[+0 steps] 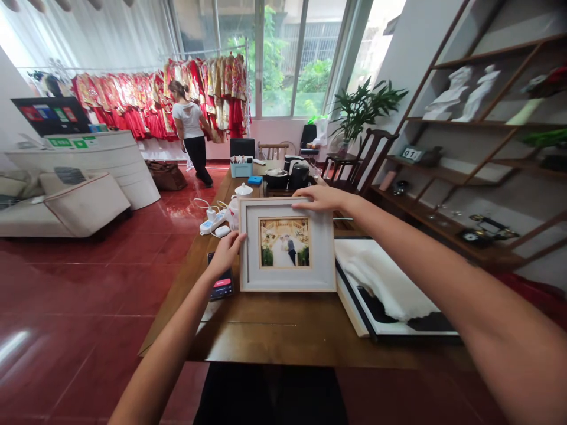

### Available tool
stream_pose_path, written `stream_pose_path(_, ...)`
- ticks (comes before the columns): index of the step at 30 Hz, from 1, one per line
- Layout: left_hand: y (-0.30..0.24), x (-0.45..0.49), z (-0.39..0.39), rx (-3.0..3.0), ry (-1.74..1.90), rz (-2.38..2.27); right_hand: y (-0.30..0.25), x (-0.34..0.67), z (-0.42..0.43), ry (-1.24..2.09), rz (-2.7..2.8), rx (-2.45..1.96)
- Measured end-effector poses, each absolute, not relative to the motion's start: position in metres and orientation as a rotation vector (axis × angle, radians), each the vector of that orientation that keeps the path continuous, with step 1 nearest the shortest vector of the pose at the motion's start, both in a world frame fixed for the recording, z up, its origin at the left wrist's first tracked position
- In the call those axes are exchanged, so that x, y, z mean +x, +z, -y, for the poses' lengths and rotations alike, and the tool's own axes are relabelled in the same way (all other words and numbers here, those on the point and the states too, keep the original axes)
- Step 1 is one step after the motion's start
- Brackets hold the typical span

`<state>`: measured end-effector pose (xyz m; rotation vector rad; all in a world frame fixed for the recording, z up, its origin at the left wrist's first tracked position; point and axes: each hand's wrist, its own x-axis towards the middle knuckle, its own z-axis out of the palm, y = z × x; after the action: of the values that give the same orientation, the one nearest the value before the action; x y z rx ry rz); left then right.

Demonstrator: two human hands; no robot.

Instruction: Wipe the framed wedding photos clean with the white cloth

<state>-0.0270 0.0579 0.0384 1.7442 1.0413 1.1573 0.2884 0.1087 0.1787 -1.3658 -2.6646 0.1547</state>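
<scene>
A white picture frame (287, 281) with a light wooden rim stands upright on the wooden table (266, 333), its front facing me. Inside its mat is a small photo (284, 243) of two people in a decorated hall. My left hand (227, 252) pinches the frame's left edge. At the top right corner, my right hand (323, 198) is closed over the upper edge, with the fingers on the front. Beside my left hand lies a phone (222, 284) with a lit screen. A white cloth (390, 286) rests on flat dark-edged frames or boards to the right.
Behind the frame are a power strip (212, 222), a white lidded pot (243, 190), a blue box (241, 167) and a black kettle (299, 175). A person (190, 133) walks near racks of red garments (128, 106). Shelves (469, 121) stand at the right.
</scene>
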Motion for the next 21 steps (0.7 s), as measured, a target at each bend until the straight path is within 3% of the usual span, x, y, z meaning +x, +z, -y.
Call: stream_pose_path(21, 0.015, -0.015, -0.080, 1.714, 1.076, -1.176, 0.128, 0.291, -0.132, 0.011, 2.630, -1.618)
